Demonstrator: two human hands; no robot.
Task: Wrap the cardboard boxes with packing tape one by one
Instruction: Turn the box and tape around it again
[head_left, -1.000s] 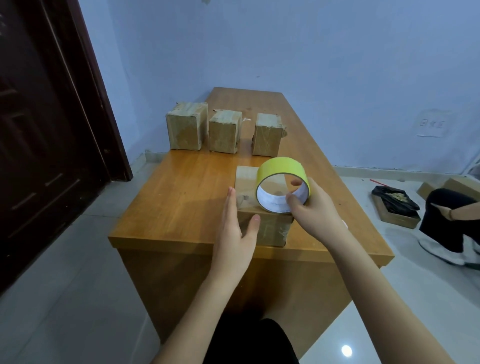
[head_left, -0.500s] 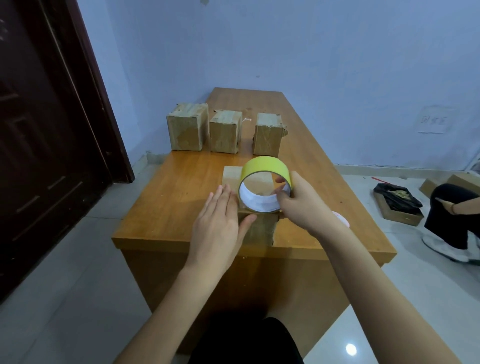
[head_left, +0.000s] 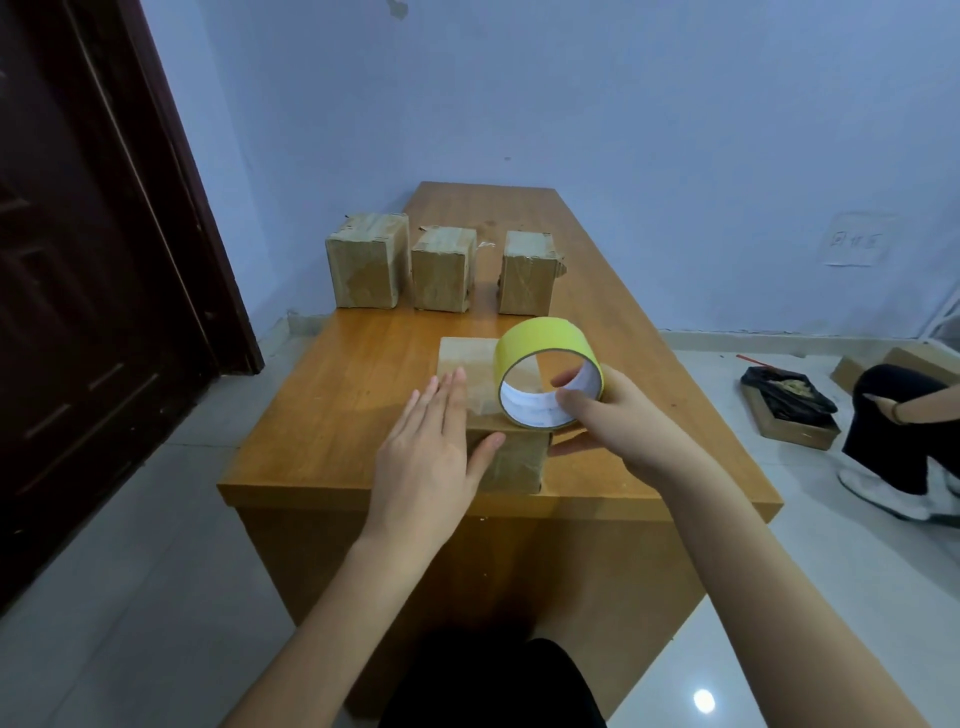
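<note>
Shifted rightward, right hand (head_left: 618, 421) grips one tape roll (head_left: 545, 358); flat left hand (head_left: 431, 447) presses one of four boxes (head_left: 467, 364).

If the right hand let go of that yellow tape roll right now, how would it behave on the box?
The yellow tape roll stands on its curved edge atop the near cardboard box, so it would probably roll or topple. Its hollow core suggests it is fairly light and stiff. The right hand grips it through the core; the left hand lies flat on the box, likely steadying it.

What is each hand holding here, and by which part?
Right hand grips the tape roll by its rim, fingers through the core. Left hand holds nothing.
</note>
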